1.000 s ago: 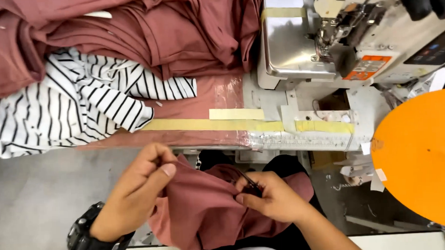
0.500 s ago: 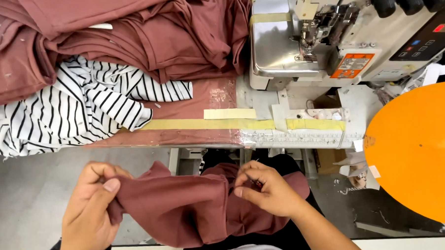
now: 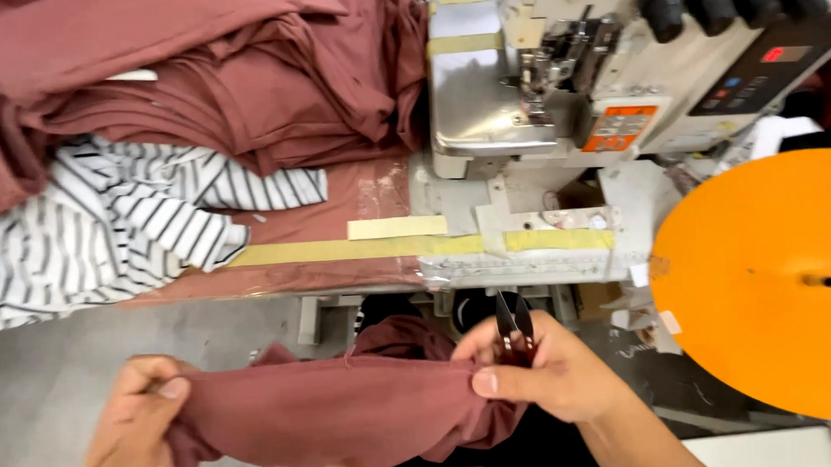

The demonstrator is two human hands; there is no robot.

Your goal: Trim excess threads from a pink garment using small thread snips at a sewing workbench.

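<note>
A piece of dusty-rose fabric [image 3: 348,411] is stretched flat between my two hands, low in the view and below the table's front edge. My left hand [image 3: 137,427] pinches its left end between thumb and fingers. My right hand [image 3: 540,376] pinches the right end and also holds small black thread snips [image 3: 513,320], whose blades point up toward the table.
A sewing machine [image 3: 557,81] stands at the back right of the table [image 3: 527,257], which bears strips of yellow tape. Heaped rose fabric [image 3: 226,74] and a black-and-white striped cloth [image 3: 111,226] lie at left. A large orange disc [image 3: 767,276] sits at right.
My hands have moved apart and pulled the bunched rose fabric out into a flat, taut band. The snips now stick up from my right hand.
</note>
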